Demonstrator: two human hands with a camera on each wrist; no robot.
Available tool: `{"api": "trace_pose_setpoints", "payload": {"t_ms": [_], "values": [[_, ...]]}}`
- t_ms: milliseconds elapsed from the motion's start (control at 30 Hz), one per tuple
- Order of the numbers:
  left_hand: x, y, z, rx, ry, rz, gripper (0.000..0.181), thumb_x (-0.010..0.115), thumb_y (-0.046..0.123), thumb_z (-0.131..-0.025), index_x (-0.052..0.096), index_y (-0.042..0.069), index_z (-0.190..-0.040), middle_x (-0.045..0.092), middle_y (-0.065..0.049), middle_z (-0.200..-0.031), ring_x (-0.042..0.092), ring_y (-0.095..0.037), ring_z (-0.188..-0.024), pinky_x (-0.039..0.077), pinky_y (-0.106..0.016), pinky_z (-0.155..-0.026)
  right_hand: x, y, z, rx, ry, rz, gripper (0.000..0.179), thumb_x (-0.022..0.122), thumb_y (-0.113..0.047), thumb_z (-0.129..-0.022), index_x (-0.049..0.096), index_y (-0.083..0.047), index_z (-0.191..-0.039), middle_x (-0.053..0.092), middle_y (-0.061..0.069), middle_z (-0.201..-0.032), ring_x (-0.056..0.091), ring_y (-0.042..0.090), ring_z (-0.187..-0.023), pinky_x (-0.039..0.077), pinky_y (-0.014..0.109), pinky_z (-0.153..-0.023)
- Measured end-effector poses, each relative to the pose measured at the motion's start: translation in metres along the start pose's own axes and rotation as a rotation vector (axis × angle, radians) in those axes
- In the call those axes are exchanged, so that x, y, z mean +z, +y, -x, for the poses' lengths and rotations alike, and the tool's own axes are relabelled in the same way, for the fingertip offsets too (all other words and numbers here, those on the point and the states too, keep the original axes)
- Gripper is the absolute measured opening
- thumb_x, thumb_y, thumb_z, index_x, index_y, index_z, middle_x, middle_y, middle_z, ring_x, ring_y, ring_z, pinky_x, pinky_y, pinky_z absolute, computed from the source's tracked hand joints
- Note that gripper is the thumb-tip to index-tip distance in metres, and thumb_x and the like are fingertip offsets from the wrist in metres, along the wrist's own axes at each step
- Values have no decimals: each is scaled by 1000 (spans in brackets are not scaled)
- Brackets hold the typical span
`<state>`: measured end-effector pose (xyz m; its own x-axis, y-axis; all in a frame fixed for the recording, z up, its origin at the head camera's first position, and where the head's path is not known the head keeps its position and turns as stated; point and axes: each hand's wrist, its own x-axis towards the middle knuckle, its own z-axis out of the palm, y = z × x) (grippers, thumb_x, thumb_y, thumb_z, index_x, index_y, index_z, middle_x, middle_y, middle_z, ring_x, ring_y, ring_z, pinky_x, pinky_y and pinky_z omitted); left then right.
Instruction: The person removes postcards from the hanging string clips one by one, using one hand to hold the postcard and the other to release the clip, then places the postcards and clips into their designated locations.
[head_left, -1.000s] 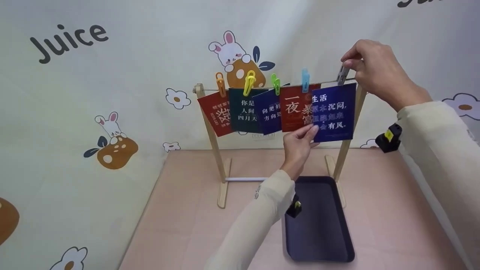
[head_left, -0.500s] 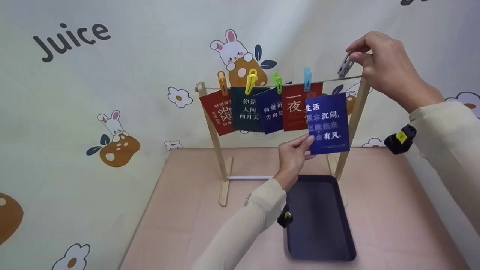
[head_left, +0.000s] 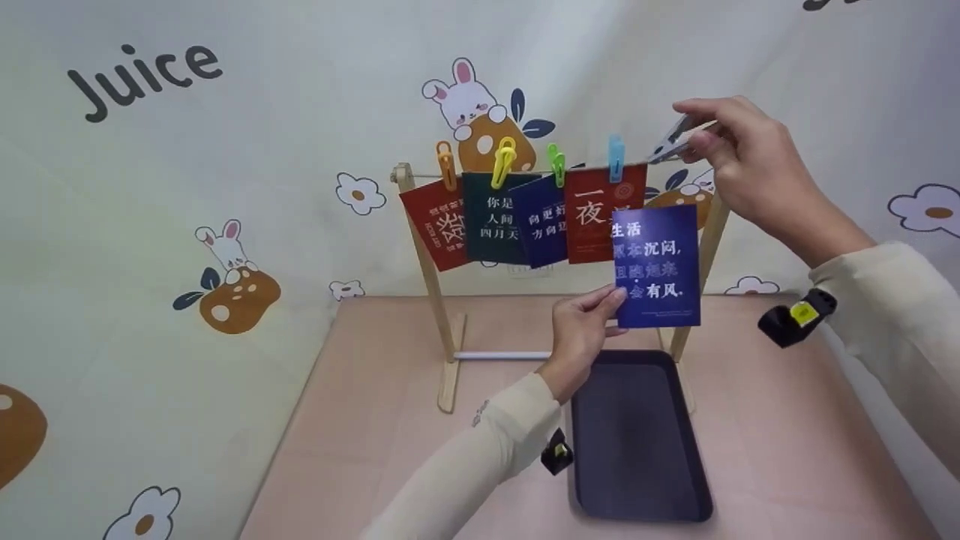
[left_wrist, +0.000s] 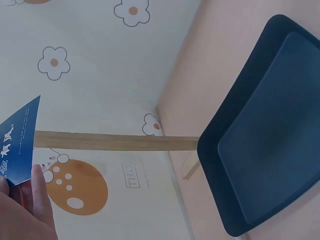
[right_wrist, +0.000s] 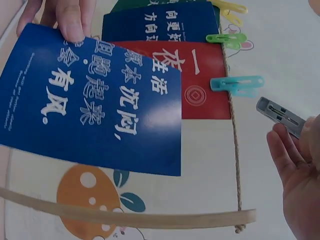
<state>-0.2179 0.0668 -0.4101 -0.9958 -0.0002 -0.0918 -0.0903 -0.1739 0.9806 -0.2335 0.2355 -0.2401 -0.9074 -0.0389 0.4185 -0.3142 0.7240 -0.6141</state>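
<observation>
My left hand (head_left: 581,330) pinches a blue card (head_left: 657,266) with white writing by its lower left edge, in front of the rack. The card hangs below the rope and is apart from it. In my right hand (head_left: 757,161) a grey clothespin (right_wrist: 281,114) is held between thumb and fingers, near the rope (right_wrist: 236,150). To its left a red card (head_left: 600,225) hangs under a light blue clothespin (head_left: 616,159). Further left are a blue card (head_left: 546,232), a dark green card (head_left: 491,232) and another red card (head_left: 442,247), under green, yellow and orange clothespins.
The wooden rack (head_left: 427,285) stands on a pink tabletop (head_left: 360,435) before a wall cloth with printed rabbits. A dark tray (head_left: 637,435) lies in front of the rack's right leg.
The blue card has come down off the rope in my left hand. My right hand lifted the grey clothespin away, then brought it lower and left, tilting it.
</observation>
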Motion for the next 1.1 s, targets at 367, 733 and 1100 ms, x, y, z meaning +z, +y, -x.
{"api": "trace_pose_setpoints", "payload": {"t_ms": [367,733,1100], "values": [[-29,-7,10,-16,-3,-20,25,70,15,-93,74,2,-115,76,-14,-112,75,-18,-86,64,-31,-68,21,8,13,50,-25,-237,39,51,-17,-103,55,-12,-142,65,7,-117,65,-1,-87,54,7,-82],[-56,-15,14,-15,10,-11,27,70,11,-93,72,-6,-114,75,-20,-110,72,-12,-80,64,-28,-65,43,28,26,48,-43,-330,37,53,-7,-102,57,-3,-138,67,-9,-98,66,1,-80,57,11,-76],[-79,-32,21,-44,40,-46,30,72,14,-92,71,-6,-115,74,-22,-109,76,-19,-80,64,-31,-66,69,48,39,52,-95,-411,36,52,0,-101,56,3,-137,68,-7,-97,68,1,-79,60,15,-77]]}}
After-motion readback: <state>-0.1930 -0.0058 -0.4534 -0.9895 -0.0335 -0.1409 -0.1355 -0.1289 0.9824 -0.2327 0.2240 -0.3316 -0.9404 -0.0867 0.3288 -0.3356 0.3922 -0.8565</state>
